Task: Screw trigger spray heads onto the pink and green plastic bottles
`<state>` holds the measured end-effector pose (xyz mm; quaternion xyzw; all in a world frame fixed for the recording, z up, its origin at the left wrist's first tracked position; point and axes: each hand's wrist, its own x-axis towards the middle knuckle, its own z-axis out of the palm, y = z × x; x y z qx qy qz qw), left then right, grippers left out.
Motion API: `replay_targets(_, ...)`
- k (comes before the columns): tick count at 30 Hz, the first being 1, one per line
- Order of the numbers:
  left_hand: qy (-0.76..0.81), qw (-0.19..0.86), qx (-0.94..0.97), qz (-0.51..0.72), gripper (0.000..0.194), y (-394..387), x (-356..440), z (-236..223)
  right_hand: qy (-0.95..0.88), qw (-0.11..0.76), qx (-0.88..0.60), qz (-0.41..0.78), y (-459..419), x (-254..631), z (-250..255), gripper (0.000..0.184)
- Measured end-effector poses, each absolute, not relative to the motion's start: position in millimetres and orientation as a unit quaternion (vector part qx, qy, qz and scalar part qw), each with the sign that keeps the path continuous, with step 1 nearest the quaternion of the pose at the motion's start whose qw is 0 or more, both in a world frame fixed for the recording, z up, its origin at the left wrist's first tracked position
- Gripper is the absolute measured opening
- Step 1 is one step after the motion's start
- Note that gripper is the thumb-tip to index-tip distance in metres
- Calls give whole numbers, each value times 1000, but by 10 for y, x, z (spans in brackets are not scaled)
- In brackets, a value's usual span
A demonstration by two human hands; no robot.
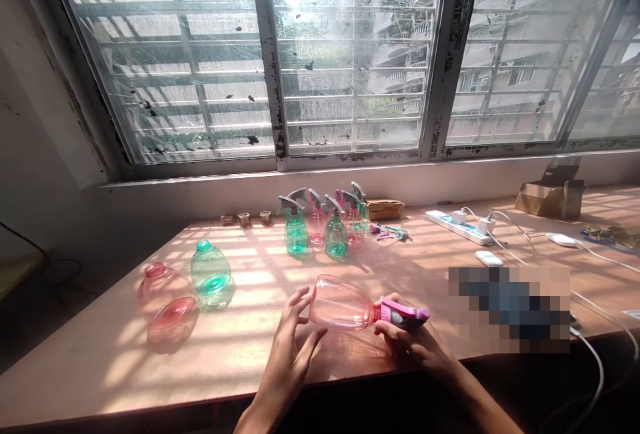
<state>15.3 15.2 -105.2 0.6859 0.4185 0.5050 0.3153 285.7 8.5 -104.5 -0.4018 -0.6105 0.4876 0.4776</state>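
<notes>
A clear pink spray bottle (340, 302) lies sideways in the air or just over the table, its pink and grey trigger head (400, 314) pointing right. My right hand (413, 341) is closed around the trigger head and neck. At the bottle's base, my left hand (295, 334) has its fingers spread and thumb apart; whether a fingertip touches the plastic is hard to tell. To the left are two bottles without spray heads, a pink one (163, 294) and a green one (210, 271).
Several assembled spray bottles (336, 234) stand near the window wall, beside loose spray heads (393, 232) and a brown box (385, 209). On the right are a power strip (457, 226) with white cables, a cardboard box (550, 195) and a blurred-out item (510, 311).
</notes>
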Motion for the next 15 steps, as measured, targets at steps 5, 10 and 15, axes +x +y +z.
replay_targets(5,411,270,719,490,49,124,156,-987,-605,487,-405,483,81,2860,-1054,30)
replay_targets(10,440,324,688,478,41,121,158,-976,-593,496,-440,456,142,2824,-1122,32)
replay_targets(15,418,307,702,488,46,185,136,-1084,-612,479,-414,474,67,2877,-1045,29)
